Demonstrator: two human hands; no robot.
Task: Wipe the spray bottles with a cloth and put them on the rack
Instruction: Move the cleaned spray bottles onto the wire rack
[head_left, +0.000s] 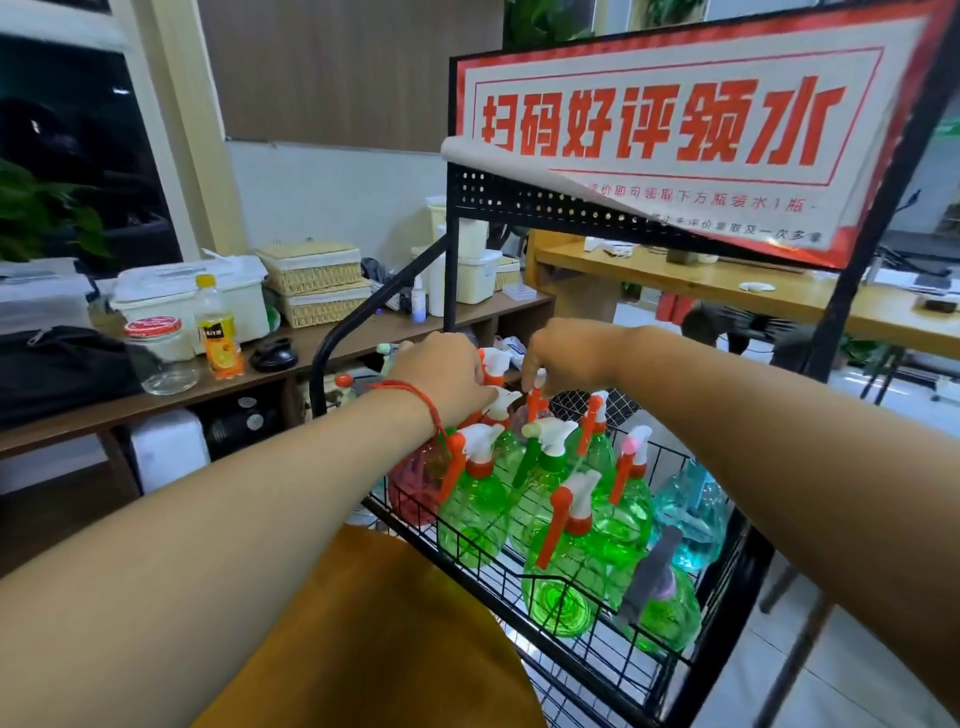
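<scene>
Room: white-tiled floor (857, 675), with a long brown wooden sideboard (395, 325) along the left wall and a pale wooden table (727, 283) further back on the right.
Sideboard top: two woven straw baskets (314, 283) stacked one on the other, a white lidded plastic box (176, 291), a clear glass jar with a red lid (162, 356), a yellow-capped bottle of orange drink (218, 332) and a black zipped bag (57, 369).
Rack: black metal wire rack (451, 270) stands directly in front of the person, and its wire basket shelf holds the bottles.
Sign: red-and-white printed sign (675, 130) with large red Chinese characters spans the top of the rack. Its lower left corner is peeled up.
Bottles: green translucent plastic spray bottles (478, 509) with white-and-orange trigger heads stand crowded in the basket. A pale blue spray bottle (691, 512) stands at the right side and a pink spray bottle (421, 480) at the left. A green bottle with a grey trigger (667, 605) leans at the front right corner.
Left hand: left hand (441, 371), with a red string bracelet (421, 397) at the wrist, is knuckles-up over the back-left trigger heads. Its fingers bend down among them, and I cannot tell whether they close on one.
Right hand: right hand (563, 358) is just beside the left, fingertips pinching the top of the back-row spray bottle (537, 402), which has an orange trigger.
Lower view: mustard-yellow fabric (374, 623) lies beneath the forearms.
</scene>
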